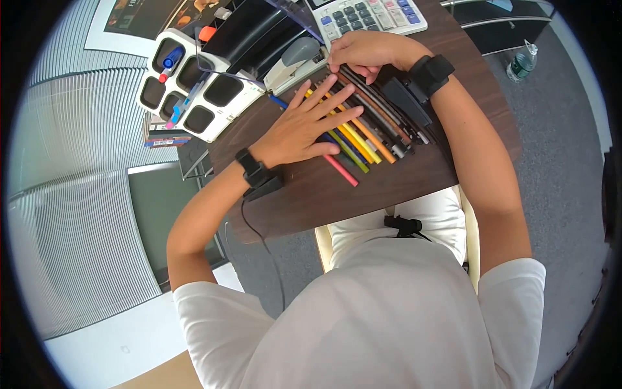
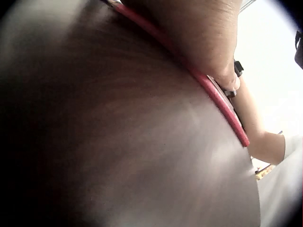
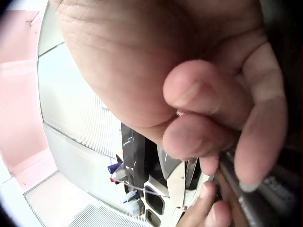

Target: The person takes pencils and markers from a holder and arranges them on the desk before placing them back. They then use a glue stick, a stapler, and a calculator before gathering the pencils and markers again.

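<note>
A row of coloured and dark pencils (image 1: 372, 123) lies side by side on the brown table. My left hand (image 1: 304, 126) rests over their upper left part, fingers spread. Beside its thumb lies a red pencil (image 1: 343, 172), which in the left wrist view runs under the hand (image 2: 199, 38). My right hand (image 1: 372, 52) is at the far ends of the pencils, fingers bent. Seen from the right wrist, its thumb and a finger (image 3: 199, 137) meet above dark pencils (image 3: 241, 194); whether they pinch a pencil is unclear.
A white organizer (image 1: 236, 107) with pens stands at the back left. Beside the right hand are a grey and white stapler-like object (image 1: 298, 58) and a calculator (image 1: 389, 23). A cable (image 1: 262, 240) hangs over the table's near edge. A bottle (image 1: 521, 65) stands on the floor at right.
</note>
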A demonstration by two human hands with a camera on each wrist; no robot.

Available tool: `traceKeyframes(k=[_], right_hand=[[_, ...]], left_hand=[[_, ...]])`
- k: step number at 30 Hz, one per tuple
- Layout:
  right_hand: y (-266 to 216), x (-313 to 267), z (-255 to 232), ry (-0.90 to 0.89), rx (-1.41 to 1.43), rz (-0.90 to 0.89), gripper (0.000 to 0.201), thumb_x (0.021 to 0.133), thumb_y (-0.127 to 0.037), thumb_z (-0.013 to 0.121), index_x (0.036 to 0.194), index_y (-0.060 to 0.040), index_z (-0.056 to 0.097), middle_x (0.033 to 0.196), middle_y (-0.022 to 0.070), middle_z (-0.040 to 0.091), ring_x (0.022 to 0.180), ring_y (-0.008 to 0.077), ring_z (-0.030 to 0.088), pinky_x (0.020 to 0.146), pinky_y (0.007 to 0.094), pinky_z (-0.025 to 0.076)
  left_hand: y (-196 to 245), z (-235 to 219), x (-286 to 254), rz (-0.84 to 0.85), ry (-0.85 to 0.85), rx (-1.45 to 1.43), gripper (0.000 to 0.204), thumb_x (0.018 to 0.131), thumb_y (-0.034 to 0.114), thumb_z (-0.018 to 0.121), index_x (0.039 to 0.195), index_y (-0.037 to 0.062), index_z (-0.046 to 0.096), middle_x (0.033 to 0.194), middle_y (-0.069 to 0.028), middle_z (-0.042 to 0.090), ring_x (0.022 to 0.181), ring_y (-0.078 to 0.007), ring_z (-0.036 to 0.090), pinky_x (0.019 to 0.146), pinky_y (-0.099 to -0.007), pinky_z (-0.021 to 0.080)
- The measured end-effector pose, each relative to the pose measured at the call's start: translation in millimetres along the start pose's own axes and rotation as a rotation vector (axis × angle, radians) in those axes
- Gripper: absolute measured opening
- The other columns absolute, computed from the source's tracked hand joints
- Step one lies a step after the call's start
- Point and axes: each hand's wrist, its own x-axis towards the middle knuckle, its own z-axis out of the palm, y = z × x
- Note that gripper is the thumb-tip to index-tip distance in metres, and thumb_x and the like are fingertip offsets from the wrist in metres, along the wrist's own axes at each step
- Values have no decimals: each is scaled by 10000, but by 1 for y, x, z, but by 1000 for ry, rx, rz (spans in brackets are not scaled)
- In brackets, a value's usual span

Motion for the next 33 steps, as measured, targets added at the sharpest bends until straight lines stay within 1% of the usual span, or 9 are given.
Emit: traceKeyframes(k=[1,13,17,23,25,26,27,29,33], right_hand=[[3,1,-2,11,-2,5,310,867,-338,514,915,-59,637,492,-1,453,426,83,441,495,265,485],[-4,3,4,-55,-80,-8,310,892,-341,534,867,-42,610,508,27,499,448,107,479,489,264,464],[-8,3,15,-108,-134,-67,318,906,-332,536,892,-24,616,592,62,589,503,120,547,498,257,470],[-7,3,12,-76,-143,-46,293,928,-328,522,948,-49,612,695,65,629,523,103,555,509,237,479],[-10,3,11,-89,-88,-12,268,928,-313,542,956,-54,608,687,49,614,519,96,548,506,230,478],[-14,0,12,-70,-84,-9,249,932,-294,553,933,-52,610,674,27,593,515,83,534,496,217,459],[-17,-1,13,-80,-112,-6,249,932,-294,553,933,-52,610,674,27,593,515,83,534,496,217,459],[-21,-3,15,-23,-192,-88,229,932,-271,563,903,-49,609,679,8,578,528,62,518,485,207,432],[-50,-21,38,12,-285,-145,155,920,-207,587,886,-58,605,687,-29,558,598,38,517,466,201,385]], left_hand=[[0,0,7,14,-10,31,793,852,739,301,1460,235,370,1574,-88,186,1457,-353,78,1145,-549,42],[-5,6,-70,-42,-118,8,728,849,679,412,1407,213,454,1554,-107,243,1449,-373,112,1139,-577,44],[-4,-1,-46,-25,-107,59,739,852,691,386,1421,221,433,1565,-92,211,1451,-361,109,1149,-568,65],[6,-24,-22,79,28,258,796,770,556,589,1456,214,371,1545,-51,267,1440,-286,187,1159,-476,192],[5,-32,-31,1,164,137,767,799,525,583,1453,184,372,1524,-71,310,1416,-290,254,1132,-494,234],[7,-34,-39,-105,287,127,651,860,419,605,1420,142,421,1455,-98,422,1333,-299,400,1082,-453,324],[2,-32,-49,-118,315,126,651,860,419,605,1420,142,421,1455,-98,422,1333,-299,400,1082,-453,324],[-14,-20,-70,-369,372,-266,529,905,317,602,1373,101,479,1344,-116,541,1230,-297,512,1033,-391,392],[-27,-5,-81,-361,564,-461,442,930,254,583,1326,68,521,1226,-120,628,1173,-271,564,1012,-340,410]])
